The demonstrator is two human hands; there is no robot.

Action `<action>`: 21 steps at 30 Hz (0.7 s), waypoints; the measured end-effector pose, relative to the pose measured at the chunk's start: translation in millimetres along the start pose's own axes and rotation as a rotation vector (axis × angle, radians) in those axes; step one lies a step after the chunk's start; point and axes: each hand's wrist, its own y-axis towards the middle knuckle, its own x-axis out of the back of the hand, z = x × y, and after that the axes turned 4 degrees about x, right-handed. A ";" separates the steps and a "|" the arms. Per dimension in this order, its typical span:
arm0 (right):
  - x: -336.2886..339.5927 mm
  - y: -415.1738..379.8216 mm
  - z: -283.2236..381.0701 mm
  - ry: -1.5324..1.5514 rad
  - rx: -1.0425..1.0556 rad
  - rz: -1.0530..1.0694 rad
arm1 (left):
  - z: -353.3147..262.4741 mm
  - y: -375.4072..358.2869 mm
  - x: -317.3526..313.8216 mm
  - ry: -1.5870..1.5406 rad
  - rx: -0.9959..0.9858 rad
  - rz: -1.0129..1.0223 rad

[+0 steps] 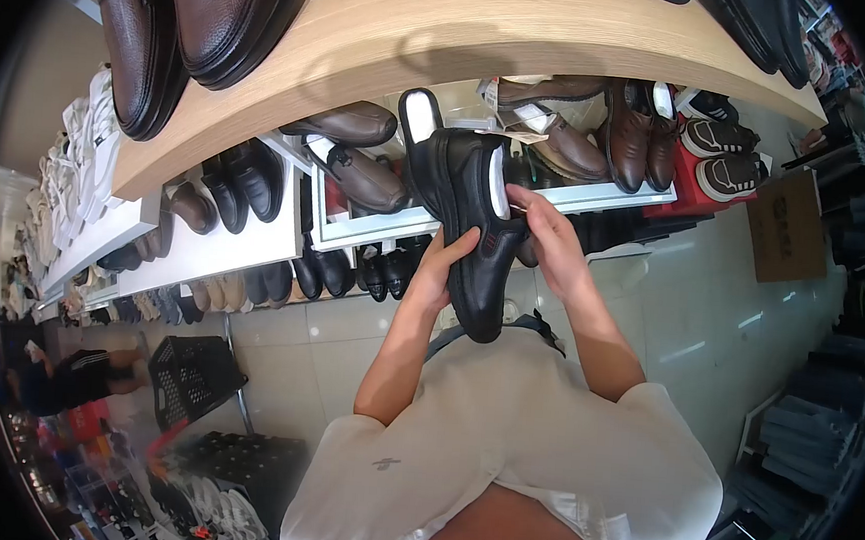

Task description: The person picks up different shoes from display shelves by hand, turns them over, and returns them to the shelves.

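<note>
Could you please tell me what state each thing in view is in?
Black shoe, held, toe toward the pale shirt.
Left hand, closed on the shoe's side.
Right hand, fingers at the shoe's opening.
Brown shoes, side by side on the wooden shelf.
Sneakers, side by side.
Black basket, contents unclear.

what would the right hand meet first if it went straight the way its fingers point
Most likely the opening edge of the held black shoe, beside the white material inside. The right hand looks very close to it, though depth is unclear here.
</note>
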 end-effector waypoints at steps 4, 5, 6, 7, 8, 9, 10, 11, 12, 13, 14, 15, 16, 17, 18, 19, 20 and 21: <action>-16.2 -9.6 -11.5 -0.128 0.060 -0.004 | -3.5 5.4 3.3 -0.014 -0.034 -0.011; -14.8 -9.5 -14.2 -0.165 0.063 -0.042 | -2.4 7.5 3.2 -0.011 -0.039 -0.001; -15.2 -9.4 -13.7 -0.141 0.078 -0.068 | -1.4 8.2 0.4 -0.013 -0.039 0.003; -15.7 -10.9 -14.9 -0.139 0.078 -0.071 | -0.9 6.0 -2.9 0.030 -0.045 -0.030; -15.8 -11.8 -17.3 -0.146 0.088 -0.101 | -0.7 5.4 -5.0 0.075 -0.054 -0.063; -15.0 -12.5 -19.0 -0.157 0.098 -0.129 | 1.7 7.8 -4.4 0.074 -0.055 -0.062; -12.8 -12.8 -20.7 -0.159 0.098 -0.124 | 5.4 11.8 -1.3 0.079 -0.042 -0.046; -8.3 -13.7 -21.9 -0.182 0.080 -0.149 | 9.6 15.4 1.2 0.080 -0.030 -0.030; -4.9 -15.3 -22.3 -0.205 0.060 -0.172 | 12.8 17.5 2.2 0.066 -0.015 0.002; -3.3 -17.3 -21.6 -0.211 0.057 -0.163 | 19.0 21.6 6.1 0.058 -0.023 -0.001; -2.6 -19.9 -21.4 -0.227 0.062 -0.184 | 26.1 26.8 11.6 0.011 0.019 0.007; -1.0 -22.5 -21.2 -0.243 0.069 -0.206 | 30.0 30.8 12.7 -0.034 0.060 0.017; 4.6 -24.2 -29.4 -0.275 0.148 -0.202 | 33.1 30.0 7.6 -0.040 0.055 0.013; 10.2 -32.1 -32.5 -0.278 0.150 -0.195 | 36.3 30.9 4.7 -0.043 0.048 0.014; 12.3 -40.3 -31.6 -0.271 0.070 -0.133 | 38.6 33.8 1.8 -0.057 0.015 0.069; 13.9 -48.5 -31.0 -0.265 -0.011 -0.072 | 40.1 36.7 0.0 -0.071 -0.019 0.124; 17.0 -55.8 -35.5 -0.330 -0.055 -0.066 | 41.8 40.3 0.4 -0.017 -0.004 0.129; 18.6 -61.3 -39.8 -0.336 -0.051 -0.061 | 43.4 41.9 1.2 -0.020 -0.012 0.133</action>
